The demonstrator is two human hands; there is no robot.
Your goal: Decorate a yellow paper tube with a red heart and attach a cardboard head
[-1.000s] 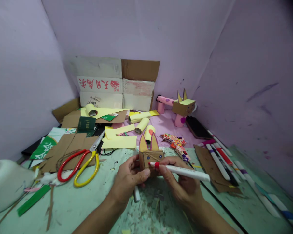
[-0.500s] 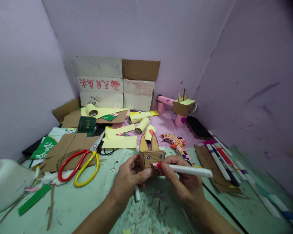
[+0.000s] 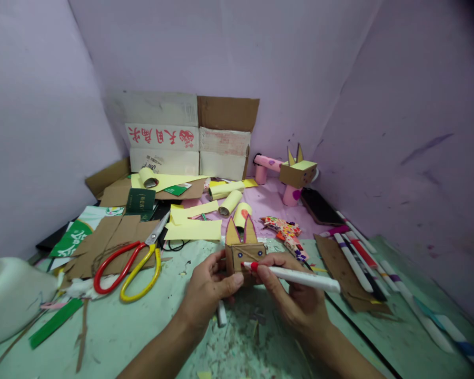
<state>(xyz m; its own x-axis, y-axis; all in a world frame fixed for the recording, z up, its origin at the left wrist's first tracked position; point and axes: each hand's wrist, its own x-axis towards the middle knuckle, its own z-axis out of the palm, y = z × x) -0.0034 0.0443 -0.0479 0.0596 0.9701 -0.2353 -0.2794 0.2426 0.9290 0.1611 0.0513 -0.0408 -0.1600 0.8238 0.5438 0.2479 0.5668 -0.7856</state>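
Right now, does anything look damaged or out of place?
Dark stains blotch the green tabletop at bottom centre, and smudges mark the right-hand wall; both stand out against plain surfaces. The cardboard head shows no obvious damage.

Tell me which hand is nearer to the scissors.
Left. The left hand, holding the eared cardboard box, is to the right of the scissors; the right hand, gripping the white marker, is farther right.

White bowl at left, dark phone, upright printed carton
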